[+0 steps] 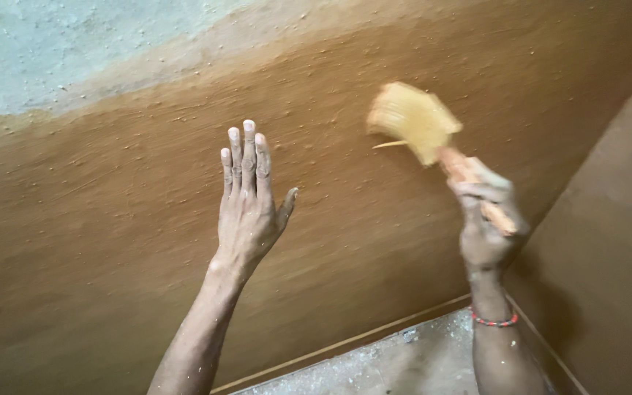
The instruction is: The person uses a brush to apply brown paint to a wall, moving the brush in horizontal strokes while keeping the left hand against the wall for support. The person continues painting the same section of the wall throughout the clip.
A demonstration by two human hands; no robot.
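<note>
On the left, one left hand (246,212) is laid flat and spread, fingers apart, holding nothing, against the wet brown wall (111,241). On the right, one right hand (486,223) is clamped around the wooden handle of a single brush (417,121), bristles near the wall. The brush is judged light, its handle stiff, its pale bristles soft, and best gripped mid-handle; one beaded bracelet (493,320) is counted.

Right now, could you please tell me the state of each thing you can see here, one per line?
Left hand: open, fingers straight, flat toward the wall, holding nothing.
Right hand: closed around the brush handle.
Brush: raised, bristles loaded with yellowish-brown paint, blurred.
Wall: mostly coated brown, with streaks.
Upper left patch: unpainted, pale and rough.
Bracelet: on the right wrist.
Floor: speckled with pale spatter.
</note>
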